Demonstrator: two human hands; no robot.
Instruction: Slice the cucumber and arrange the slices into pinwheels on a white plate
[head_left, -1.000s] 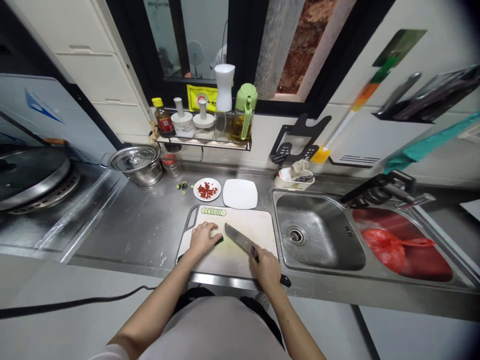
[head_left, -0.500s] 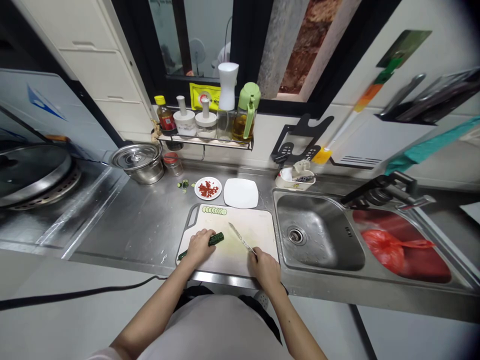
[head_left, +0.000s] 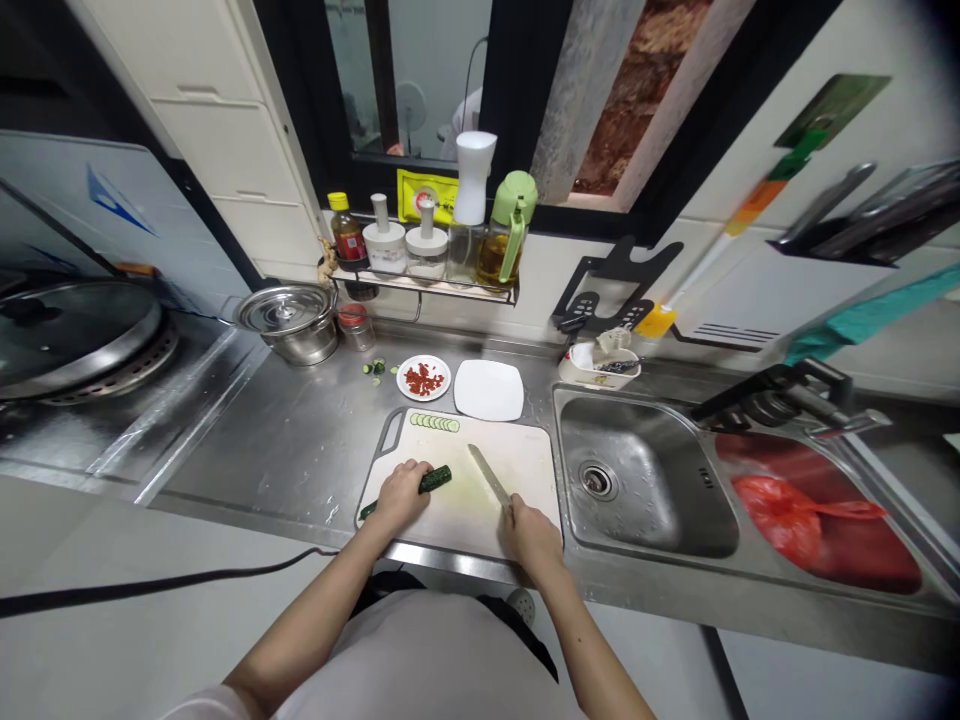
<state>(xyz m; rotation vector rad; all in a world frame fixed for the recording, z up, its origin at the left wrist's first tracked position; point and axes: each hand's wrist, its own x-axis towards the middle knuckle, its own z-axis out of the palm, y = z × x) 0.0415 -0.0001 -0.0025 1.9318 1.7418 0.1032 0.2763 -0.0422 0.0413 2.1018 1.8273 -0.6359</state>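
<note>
My left hand (head_left: 403, 495) is closed over a dark green cucumber (head_left: 435, 479), which lies aslant on the white cutting board (head_left: 465, 530). Both ends of the cucumber stick out past the hand. In my right hand (head_left: 534, 535) is the handle of a knife (head_left: 489, 475); its blade points up and left over the board, apart from the cucumber. A row of overlapping cucumber slices (head_left: 435, 423) lies along the board's far edge. Behind the board are a small plate (head_left: 403, 388) of chopped red pieces and a bare white square plate (head_left: 489, 390).
To the right is a double sink (head_left: 637, 470), with a red plastic bag (head_left: 784, 515) in its far basin. A lidded steel pot (head_left: 304, 340) and a red-lidded jar (head_left: 355, 328) stand back left. Cucumber scraps (head_left: 376, 370) lie nearby. A seasoning shelf (head_left: 427, 281) hangs above.
The camera view has shifted slightly, so everything sits a little further right. The knife blade is turned to show more of its flat side. Both hands keep their holds.
</note>
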